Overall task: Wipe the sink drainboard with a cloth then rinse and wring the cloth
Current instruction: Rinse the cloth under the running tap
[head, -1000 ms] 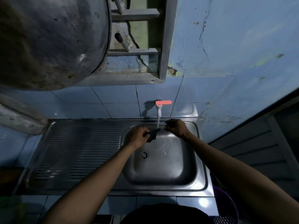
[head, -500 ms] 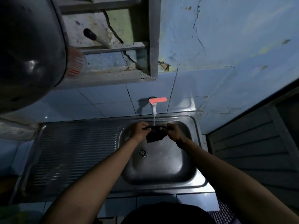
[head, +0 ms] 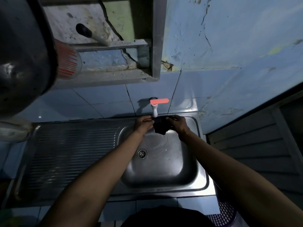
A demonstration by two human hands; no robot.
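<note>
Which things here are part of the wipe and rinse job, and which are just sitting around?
In the job: dark cloth, held by left hand and right hand; tap; sink basin; drainboard.

Lying about: dark pot, striped cup, wall shelf, mesh basket.

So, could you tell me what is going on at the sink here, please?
A person is rinsing a small dark cloth under the white wall tap with the red handle. The left hand and the right hand both grip the cloth, holding it just below the spout over the stainless steel sink basin. Water is spreading across the basin floor. The ribbed steel drainboard lies to the left.
</note>
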